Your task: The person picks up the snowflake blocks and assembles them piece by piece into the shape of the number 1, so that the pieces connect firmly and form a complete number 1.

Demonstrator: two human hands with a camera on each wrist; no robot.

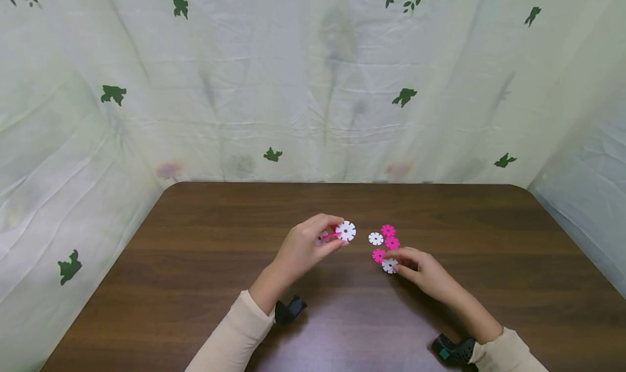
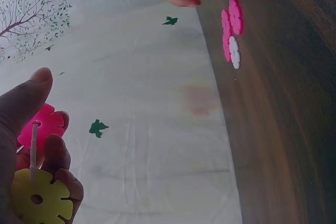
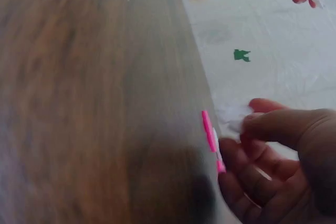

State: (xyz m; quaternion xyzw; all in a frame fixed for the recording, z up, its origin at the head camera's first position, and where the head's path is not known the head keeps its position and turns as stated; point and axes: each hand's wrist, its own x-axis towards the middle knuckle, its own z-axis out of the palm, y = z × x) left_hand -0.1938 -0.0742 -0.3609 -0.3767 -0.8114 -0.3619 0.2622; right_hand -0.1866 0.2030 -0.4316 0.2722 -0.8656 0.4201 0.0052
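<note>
Joined notched plastic discs are held in my left hand [image 1: 310, 240]. A white disc [image 1: 345, 231] faces out at its fingertips, with a pink disc edge-on behind it. In the left wrist view a pink disc [image 2: 43, 128] and a yellowish disc [image 2: 42, 196] show in that hand, linked by a disc seen edge-on. My right hand [image 1: 425, 271] pinches a single white notched disc [image 1: 389, 265] between thumb and fingers, close over the tabletop. Beside it lie a pink disc [image 1: 379, 256], another pink one [image 1: 392, 243], a third pink disc [image 1: 388, 231] and a white disc [image 1: 375, 239].
The brown wooden table [image 1: 220, 214] has rounded far corners. A pale curtain [image 1: 303, 89] with green leaf shapes hangs behind and at both sides. Black wrist cameras sit under the left wrist [image 1: 290, 309] and at the right cuff [image 1: 454, 350].
</note>
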